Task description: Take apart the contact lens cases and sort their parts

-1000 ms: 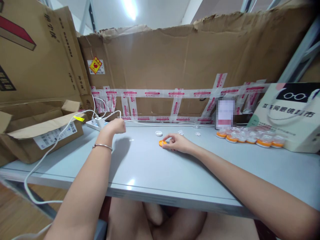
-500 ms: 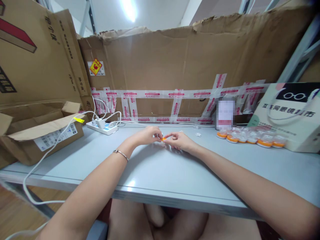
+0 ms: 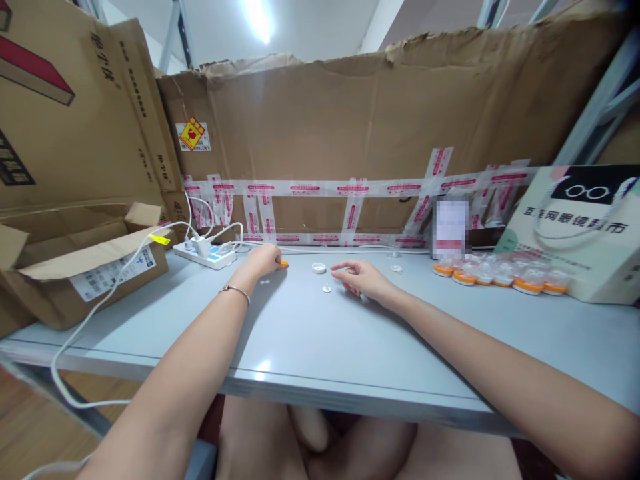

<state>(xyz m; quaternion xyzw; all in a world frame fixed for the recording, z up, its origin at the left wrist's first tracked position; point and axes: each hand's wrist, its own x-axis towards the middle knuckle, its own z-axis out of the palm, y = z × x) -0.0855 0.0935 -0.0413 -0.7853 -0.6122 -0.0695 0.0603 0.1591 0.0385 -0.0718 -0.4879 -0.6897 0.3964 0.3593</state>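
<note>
My left hand (image 3: 267, 261) is closed low over the table, its fingertips at a small orange ring-like piece (image 3: 283, 265). Its fingers partly hide that piece. Small clear bits (image 3: 265, 281) lie just below this hand. To the right, my right hand (image 3: 364, 281) is held with its fingers apart and nothing between them. Left of its index fingertip lies a shallow white round cap (image 3: 319, 268). A small white disc with a little stem (image 3: 327, 289) rests nearer me, close to the same fingers.
Several clear-topped containers with orange rims (image 3: 505, 275) stand at right, before a paper bag (image 3: 580, 233) and a blurred upright phone-like object (image 3: 451, 227). Small clear parts (image 3: 397, 269) lie behind my right hand. A power strip (image 3: 205, 256) and open carton (image 3: 95, 267) occupy the left.
My hands were together over the orange piece. The left has moved left with it, and the right has let go and spread its fingers. The white cap and disc now show.
</note>
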